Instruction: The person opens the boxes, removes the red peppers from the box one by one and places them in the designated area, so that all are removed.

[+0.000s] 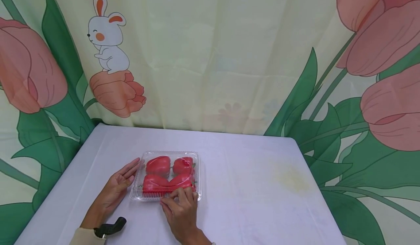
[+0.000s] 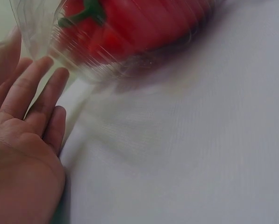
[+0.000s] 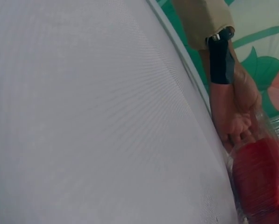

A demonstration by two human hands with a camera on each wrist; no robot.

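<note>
A clear plastic clamshell container (image 1: 136, 195) lies on the white table, with several red bell peppers (image 1: 159, 166) inside. My left hand (image 1: 115, 190) is at its left side, fingers extended and fingertips by the wall. In the left wrist view, the palm of the left hand (image 2: 27, 126) faces up beside the container, and a pepper (image 2: 144, 28) shows a green stem through the ridged plastic. At the front edge, my right hand (image 1: 182, 212) pinches the container's rim with thumb and bent fingers. The right wrist view shows the container (image 3: 232, 163) at lower right.
The white tablecloth (image 1: 256, 186) extends to the right of the container and bears a faint yellowish stain (image 1: 292, 177). Behind the table hangs a curtain (image 1: 213, 55) printed with tulips and a rabbit. A black strap (image 1: 109, 228) is around the left wrist.
</note>
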